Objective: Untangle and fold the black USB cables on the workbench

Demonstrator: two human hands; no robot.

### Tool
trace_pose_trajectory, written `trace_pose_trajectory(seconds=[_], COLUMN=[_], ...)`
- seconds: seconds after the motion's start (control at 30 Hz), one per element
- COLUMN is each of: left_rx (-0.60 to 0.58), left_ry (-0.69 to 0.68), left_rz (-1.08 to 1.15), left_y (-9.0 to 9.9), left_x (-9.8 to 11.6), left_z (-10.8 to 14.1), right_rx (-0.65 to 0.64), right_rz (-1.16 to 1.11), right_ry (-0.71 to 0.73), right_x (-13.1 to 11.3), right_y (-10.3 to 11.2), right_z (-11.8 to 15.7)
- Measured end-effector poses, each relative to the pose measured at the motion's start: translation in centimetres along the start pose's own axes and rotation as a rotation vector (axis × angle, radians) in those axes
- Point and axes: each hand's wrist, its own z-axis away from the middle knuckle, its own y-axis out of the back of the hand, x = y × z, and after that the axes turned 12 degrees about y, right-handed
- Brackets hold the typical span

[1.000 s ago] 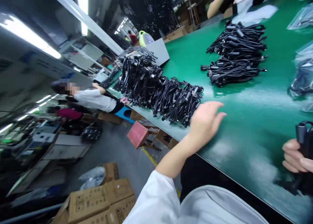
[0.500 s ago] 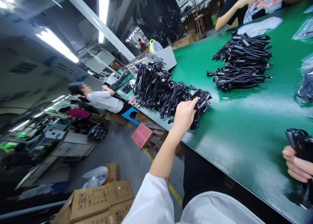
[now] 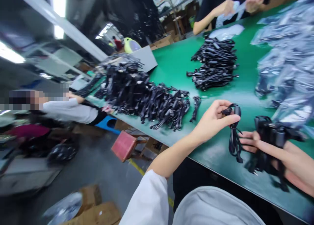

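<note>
My left hand (image 3: 211, 120) pinches one coiled black cable (image 3: 235, 143) between thumb and fingers, and its loop hangs down over the table. Just to the right, my right hand (image 3: 291, 163) is wrapped round a bunch of several black cables (image 3: 266, 128), blurred by motion. The fingertips of that hand come close to the hanging cable; whether they touch it I cannot tell. A long heap of black cables (image 3: 162, 104) lies left of my left hand, with a single coiled cable (image 3: 195, 108) apart at its near end.
Across the green table (image 3: 171, 68) lies a neat stack of cables (image 3: 213, 66). Bagged items in clear plastic (image 3: 287, 64) cover the right side. A co-worker's hands (image 3: 225, 8) handle plastic at the far edge. A red-topped stool (image 3: 124, 146) and cardboard boxes (image 3: 104, 215) stand on the floor.
My left hand has moved right from the heap, now carrying a cable beside my right hand. The view has turned rightward, showing more of my right hand and the plastic bags.
</note>
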Motion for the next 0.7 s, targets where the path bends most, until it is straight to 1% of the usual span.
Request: trace_pose_trajectory(seconds=[0.1,0.17,0.23,0.3,0.47,0.57,0.7], left_rx=[-0.013,-0.052,-0.124,-0.155,-0.086,-0.105,-0.155], left_ry=[0.031,0.068,0.124,0.157,0.204,0.238,0.287], left_rz=[0.106,0.141,0.175,0.188,0.183,0.251,0.326], left_y=[-2.0,-2.4,-2.2,-1.8,-1.4,-1.4,-1.2], left_x=[-1.3,-1.8,-2.1,-2.3,-2.4,-2.4,-2.4], left_z=[-1.3,-1.6,-1.6,-1.4,-1.0,-1.1,-1.1], right_rx=[-0.012,-0.009,0.029,0.038,-0.023,-0.026,-0.018], right_rz=[-0.06,-0.037,-0.015,-0.008,0.117,0.164,0.162], right_ry=[-0.02,-0.018,-0.033,-0.048,-0.01,0.012,0.018], right_x=[-0.6,-0.7,-0.6,-0.3,0.1,0.3,0.8], right_y=[-0.5,-0.5,-0.4,-0.3,0.0,0.0,0.1], right_z=[0.0,0.0,0.0,0.0,0.2,0.3,0.1])
